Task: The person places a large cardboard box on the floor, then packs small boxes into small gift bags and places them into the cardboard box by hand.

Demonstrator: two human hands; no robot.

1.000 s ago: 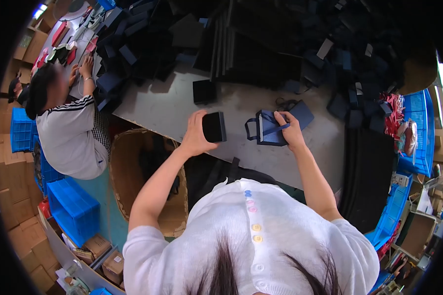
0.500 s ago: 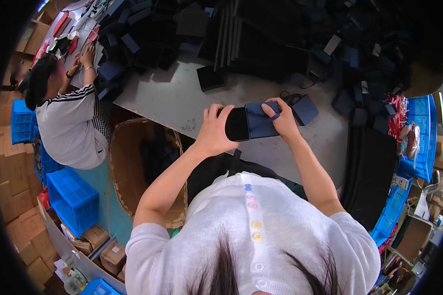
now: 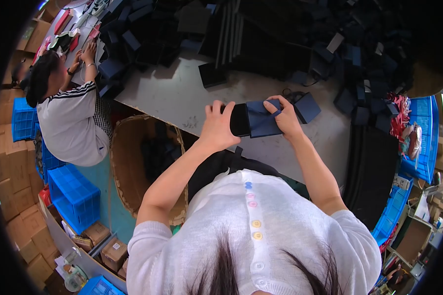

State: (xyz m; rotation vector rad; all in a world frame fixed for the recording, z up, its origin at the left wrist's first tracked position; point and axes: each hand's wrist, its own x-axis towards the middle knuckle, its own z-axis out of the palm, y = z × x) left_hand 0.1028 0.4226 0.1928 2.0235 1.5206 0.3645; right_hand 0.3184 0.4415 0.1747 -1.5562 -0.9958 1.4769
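Note:
Above the near edge of the table, both my hands hold a small box made of a dark blue part (image 3: 262,129) and a black part (image 3: 239,121) beside it. My left hand (image 3: 216,127) is wrapped round the black end, with fingers on top and thumb below. At the other end, my right hand (image 3: 286,119) grips the blue part, its thumb on a blue ribbon (image 3: 271,116) that lies across the face. Just right of my right hand, another blue box (image 3: 307,108) rests on the table.
A grey table (image 3: 155,93) carries heaped dark boxes (image 3: 147,54) and a stack of black panels (image 3: 229,39). An open carton (image 3: 120,182) stands at my left, near a seated co-worker (image 3: 74,123). Blue crates (image 3: 74,196) stand on both sides.
My left hand has shifted slightly right, towards my right hand, and a little less of the black part shows. Both hands keep their hold.

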